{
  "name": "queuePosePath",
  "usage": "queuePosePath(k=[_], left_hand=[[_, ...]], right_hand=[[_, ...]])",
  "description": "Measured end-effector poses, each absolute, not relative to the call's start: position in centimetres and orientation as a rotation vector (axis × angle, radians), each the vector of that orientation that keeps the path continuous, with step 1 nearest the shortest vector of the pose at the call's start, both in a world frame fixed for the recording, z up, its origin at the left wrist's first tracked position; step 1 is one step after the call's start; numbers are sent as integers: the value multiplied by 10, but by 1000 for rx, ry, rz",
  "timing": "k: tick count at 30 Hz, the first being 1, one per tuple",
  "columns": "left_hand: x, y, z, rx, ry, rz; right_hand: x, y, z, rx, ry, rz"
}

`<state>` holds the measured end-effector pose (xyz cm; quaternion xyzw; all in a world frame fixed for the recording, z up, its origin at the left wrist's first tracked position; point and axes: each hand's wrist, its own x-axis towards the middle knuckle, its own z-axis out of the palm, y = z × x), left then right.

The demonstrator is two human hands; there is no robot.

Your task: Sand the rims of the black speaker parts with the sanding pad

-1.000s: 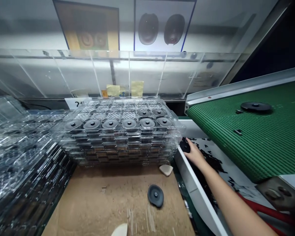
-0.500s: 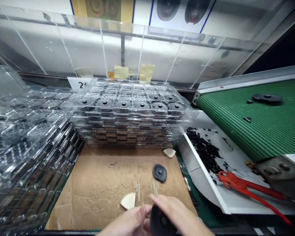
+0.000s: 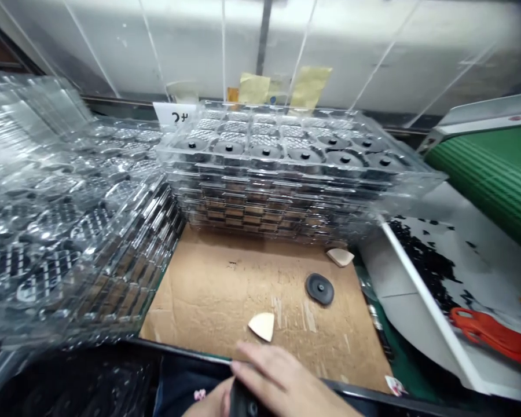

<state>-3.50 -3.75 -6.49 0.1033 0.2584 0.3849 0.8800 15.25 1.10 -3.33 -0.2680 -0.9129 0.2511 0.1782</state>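
Observation:
At the bottom edge of the head view, both hands are round a black disc-shaped part, which is partly cut off by the frame. My left hand grips its left side, with most of the fingers hidden. My right hand is wrapped over its top and right side. Just beyond the fingers, a cream wedge-shaped pad lies on the cardboard sheet. A similar black part with a small centre stud lies farther right, and a second cream pad is near the back right.
Stacked clear plastic trays stand behind the cardboard, the top one holding several black discs. More clear trays rise at left. On the right are a white bin of small black pieces, a red-handled tool and a green conveyor belt.
The view has turned left and down, so the trays and cardboard appear farther right and a dark container shows at lower left. Both hands stay on the black disc, now lower and nearer my body.

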Motion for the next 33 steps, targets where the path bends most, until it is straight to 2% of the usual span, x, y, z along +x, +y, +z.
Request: queuePosePath(k=[3,5,9,12,15,19,23,26,30,33], left_hand=[[-42,-33,-57,43,548,883],[-45,-26,-50,-59,575,1018],[-47,-14,-37,-118,635,1197],[-47,-11,-30,-116,691,1223],[-43,-9,-27,-77,771,1233],[-33,-9,-23,2,885,1239],[-27,-8,-15,70,868,1130],[-24,-5,-6,82,870,1139],[-18,-5,3,126,821,1086],[-18,-6,5,88,745,1065]], right_hand=[[167,26,-46,-1328,-2383,681],[167,32,-63,-1540,-2225,663],[145,20,-101,-1502,-2139,667],[134,10,-107,-1390,-2106,704],[133,17,-83,-1312,-2098,769],[123,28,-22,-1343,-2000,775],[107,21,22,-1025,-2029,728],[104,19,35,-1009,-2153,912],[105,22,40,-1015,-2025,742],[119,13,38,-984,-2041,801]])
